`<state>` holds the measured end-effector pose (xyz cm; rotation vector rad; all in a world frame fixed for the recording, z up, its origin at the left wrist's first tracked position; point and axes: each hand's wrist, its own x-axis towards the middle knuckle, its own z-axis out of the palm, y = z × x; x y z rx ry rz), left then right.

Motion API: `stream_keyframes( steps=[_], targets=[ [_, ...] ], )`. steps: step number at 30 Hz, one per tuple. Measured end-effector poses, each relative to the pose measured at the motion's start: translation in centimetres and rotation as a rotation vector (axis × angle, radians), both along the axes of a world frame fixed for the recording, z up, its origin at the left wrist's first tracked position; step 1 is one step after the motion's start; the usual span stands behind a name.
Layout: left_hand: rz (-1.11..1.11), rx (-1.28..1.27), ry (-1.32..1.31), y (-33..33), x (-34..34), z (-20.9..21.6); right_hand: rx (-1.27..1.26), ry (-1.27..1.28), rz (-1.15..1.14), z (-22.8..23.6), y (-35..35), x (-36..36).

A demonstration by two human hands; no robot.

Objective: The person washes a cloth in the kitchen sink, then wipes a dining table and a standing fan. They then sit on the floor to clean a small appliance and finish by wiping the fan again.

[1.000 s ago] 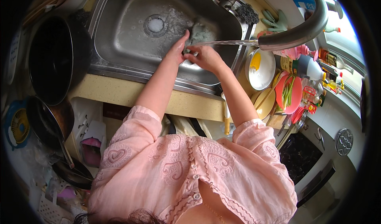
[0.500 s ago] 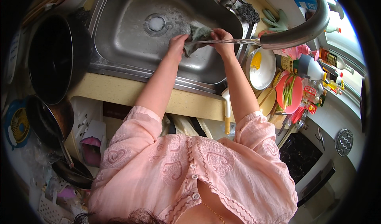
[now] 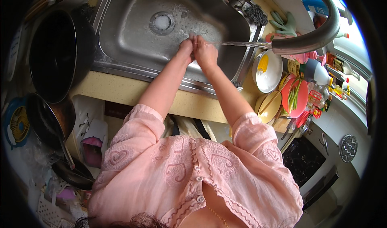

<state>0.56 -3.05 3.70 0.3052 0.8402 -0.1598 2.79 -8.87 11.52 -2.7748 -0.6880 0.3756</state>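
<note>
Over the steel sink [image 3: 133,38], my left hand [image 3: 186,49] and my right hand [image 3: 204,52] are pressed together, fingers closed. The grey-green cloth between them is bunched up and hidden by my fists. From the curved faucet [image 3: 300,45] on the right, a stream of water [image 3: 238,44] runs sideways to my right hand. White foam covers the round drain [image 3: 162,23] beyond my hands, and drops and suds lie on the sink floor.
Right of the sink stand a white bowl [image 3: 274,76] with a yellow corn piece, a red plate [image 3: 300,103] with green stalks, and several bottles. A dark scrubber [image 3: 256,15] and green gloves [image 3: 286,24] lie near the faucet. A large black pot [image 3: 52,56] stands at left.
My right hand has moved left to meet my left hand. The cloth, earlier spread between them under the water, is now bunched out of sight. The water is still running.
</note>
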Motion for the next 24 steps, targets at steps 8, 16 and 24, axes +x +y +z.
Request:
stream_keyframes(
  steps=[8,16,24],
  targets=[
    [0.058,0.04,-0.118,0.3,0.2,2.2,0.142,0.169,-0.23,-3.3,-2.1,5.4],
    [-0.139,-0.236,-0.034,1.5,-0.4,1.1,0.442,0.208,-0.031,0.9,0.1,-2.1],
    [-0.022,0.072,0.064,0.1,0.6,2.7,0.049,0.051,-0.179,-1.1,0.4,2.4]
  ],
)
